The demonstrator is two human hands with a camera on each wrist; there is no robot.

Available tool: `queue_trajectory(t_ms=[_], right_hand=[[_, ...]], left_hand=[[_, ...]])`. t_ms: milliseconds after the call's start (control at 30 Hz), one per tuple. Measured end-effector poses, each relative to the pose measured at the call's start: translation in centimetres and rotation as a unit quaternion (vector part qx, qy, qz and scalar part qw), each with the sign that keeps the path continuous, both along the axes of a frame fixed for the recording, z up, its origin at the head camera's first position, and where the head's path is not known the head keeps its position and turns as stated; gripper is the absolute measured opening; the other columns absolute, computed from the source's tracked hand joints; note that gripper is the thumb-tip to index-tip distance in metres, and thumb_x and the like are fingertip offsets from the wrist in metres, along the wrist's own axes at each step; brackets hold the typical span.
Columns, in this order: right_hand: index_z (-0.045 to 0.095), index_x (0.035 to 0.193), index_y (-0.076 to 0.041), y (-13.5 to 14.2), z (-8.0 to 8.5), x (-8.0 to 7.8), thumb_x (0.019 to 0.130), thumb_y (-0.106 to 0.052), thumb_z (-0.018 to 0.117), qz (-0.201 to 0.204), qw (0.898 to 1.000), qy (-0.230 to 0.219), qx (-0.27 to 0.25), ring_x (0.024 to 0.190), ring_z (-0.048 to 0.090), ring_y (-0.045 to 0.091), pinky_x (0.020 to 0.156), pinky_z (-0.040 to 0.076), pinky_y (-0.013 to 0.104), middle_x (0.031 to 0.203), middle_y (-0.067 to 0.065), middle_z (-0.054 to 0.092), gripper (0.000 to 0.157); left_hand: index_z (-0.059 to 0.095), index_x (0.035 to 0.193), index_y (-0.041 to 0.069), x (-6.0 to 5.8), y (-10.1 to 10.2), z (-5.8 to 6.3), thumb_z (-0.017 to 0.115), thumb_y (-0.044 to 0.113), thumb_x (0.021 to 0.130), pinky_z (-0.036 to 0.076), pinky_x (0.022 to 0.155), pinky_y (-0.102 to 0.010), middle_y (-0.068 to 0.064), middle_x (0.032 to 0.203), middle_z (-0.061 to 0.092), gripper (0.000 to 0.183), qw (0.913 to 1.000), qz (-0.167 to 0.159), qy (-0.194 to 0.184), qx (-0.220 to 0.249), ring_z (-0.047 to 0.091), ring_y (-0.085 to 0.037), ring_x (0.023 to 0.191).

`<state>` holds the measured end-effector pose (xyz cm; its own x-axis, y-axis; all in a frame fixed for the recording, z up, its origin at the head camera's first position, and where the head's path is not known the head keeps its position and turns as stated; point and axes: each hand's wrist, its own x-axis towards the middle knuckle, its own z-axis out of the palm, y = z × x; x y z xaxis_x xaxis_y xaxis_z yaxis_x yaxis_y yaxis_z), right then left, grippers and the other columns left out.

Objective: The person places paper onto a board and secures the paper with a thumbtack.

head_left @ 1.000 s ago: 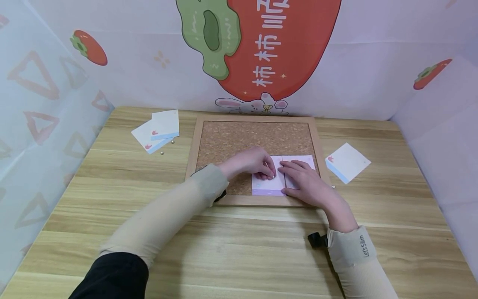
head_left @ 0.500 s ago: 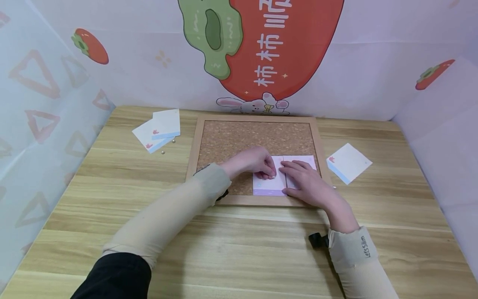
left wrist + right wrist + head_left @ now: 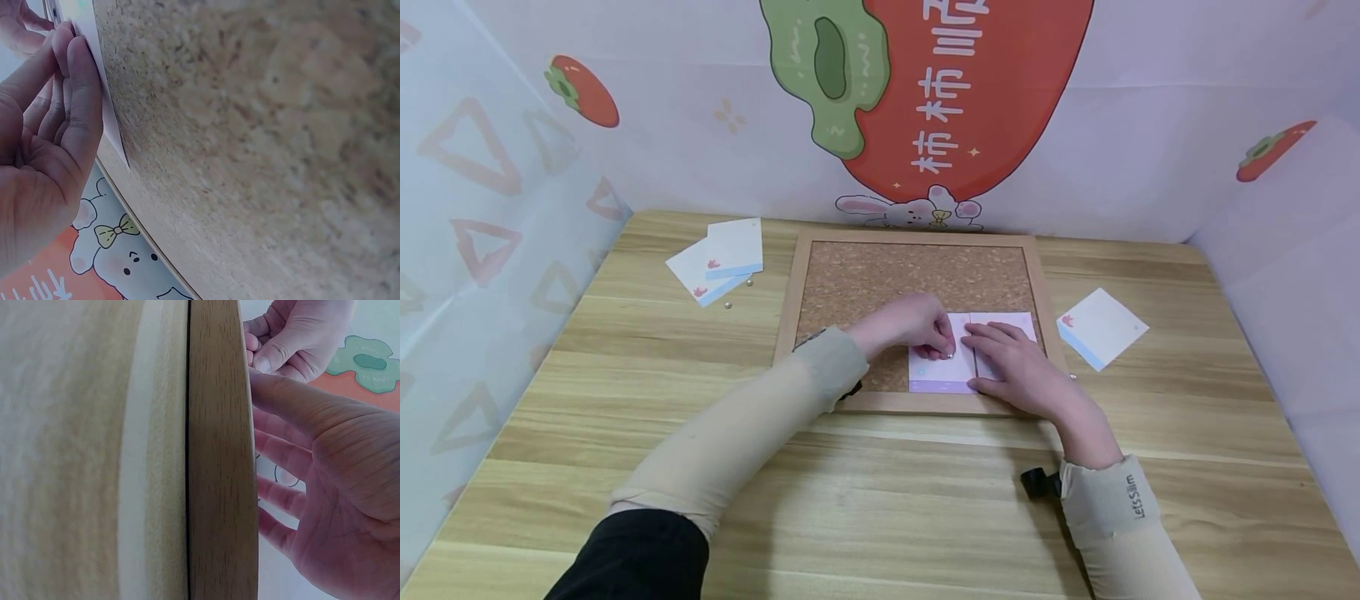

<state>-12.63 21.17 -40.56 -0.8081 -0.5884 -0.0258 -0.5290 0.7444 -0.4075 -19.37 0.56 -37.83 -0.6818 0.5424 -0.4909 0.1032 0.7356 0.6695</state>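
Note:
A wood-framed cork board (image 3: 872,275) lies on the table, with two white-and-purple note cards side by side at its lower right. My left hand (image 3: 917,323) is over the left card (image 3: 925,373), thumb and fingertips pinching a small silver thumbtack (image 3: 950,356) at the card's surface. In the left wrist view the fingers (image 3: 84,81) bunch together against the paper and hide the tack. My right hand (image 3: 1026,375) presses flat with spread fingers, covering much of the right card (image 3: 1018,322) and reaching the seam between both. The right wrist view shows its straight fingers (image 3: 281,447) beyond the wooden frame.
Two overlapping white cards with blue bands (image 3: 734,244) lie left of the board, and two loose silver tacks (image 3: 727,305) sit near them. Another such card (image 3: 1102,329) is to the right, with a small tack (image 3: 1072,377) by the frame. A printed cloth backdrop (image 3: 1120,167) stands behind.
The head view has shifted very slightly. Both hands keep their places on the cards, the left still pinching the thumbtack.

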Motion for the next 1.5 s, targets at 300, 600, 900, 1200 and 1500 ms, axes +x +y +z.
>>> queue_trajectory(t_ms=[300, 600, 900, 1200, 1500], right_hand=[[0.056, 0.138, -0.002, 0.0, 0.0, 0.1, 0.089, -0.022, 0.075, 0.0, 1.0, -0.001, -0.003, 0.143, 0.036, 0.044, 0.116, 0.031, 0.062, 0.154, 0.017, 0.045, 0.057], [0.056, 0.139, -0.002, 0.0, 0.0, 0.1, 0.089, -0.022, 0.075, -0.002, 1.0, -0.002, -0.002, 0.143, 0.036, 0.044, 0.116, 0.031, 0.062, 0.155, 0.017, 0.045, 0.057], [0.056, 0.138, -0.001, 0.0, 0.0, 0.1, 0.089, -0.022, 0.075, -0.001, 1.0, 0.003, -0.002, 0.142, 0.037, 0.043, 0.116, 0.032, 0.062, 0.154, 0.018, 0.046, 0.057], [0.056, 0.138, -0.001, 0.0, -0.1, 0.0, 0.088, -0.022, 0.076, 0.003, 1.0, 0.008, -0.001, 0.142, 0.038, 0.044, 0.115, 0.032, 0.062, 0.154, 0.018, 0.046, 0.057], [0.057, 0.137, -0.001, 0.0, -0.1, 0.0, 0.088, -0.023, 0.076, 0.003, 1.0, 0.008, 0.002, 0.141, 0.038, 0.045, 0.115, 0.032, 0.063, 0.153, 0.018, 0.046, 0.057]], left_hand=[[0.076, 0.088, 0.006, -0.1, 0.2, 0.1, 0.073, 0.017, 0.092, 0.055, 0.059, -0.019, 0.002, 0.067, 0.068, 0.012, 0.9996, -0.01, 0.013, -0.022, 0.063, -0.007, 0.059], [0.076, 0.088, 0.005, -0.2, 0.3, 0.2, 0.073, 0.016, 0.092, 0.054, 0.059, -0.019, 0.002, 0.066, 0.067, 0.012, 0.9995, -0.014, 0.011, -0.028, 0.063, -0.007, 0.059], [0.074, 0.087, 0.008, -0.2, 0.7, 0.4, 0.073, 0.018, 0.092, 0.055, 0.061, -0.019, 0.003, 0.069, 0.068, 0.012, 0.9975, -0.027, 0.025, -0.06, 0.063, -0.007, 0.061], [0.074, 0.084, 0.008, -0.3, 1.0, 0.6, 0.072, 0.018, 0.093, 0.055, 0.06, -0.019, 0.003, 0.068, 0.068, 0.013, 0.996, -0.029, 0.029, -0.079, 0.062, -0.007, 0.06], [0.073, 0.084, 0.009, -0.4, 1.1, 0.6, 0.072, 0.018, 0.093, 0.054, 0.06, -0.018, 0.003, 0.069, 0.068, 0.013, 0.9957, -0.034, 0.023, -0.083, 0.062, -0.007, 0.061]])
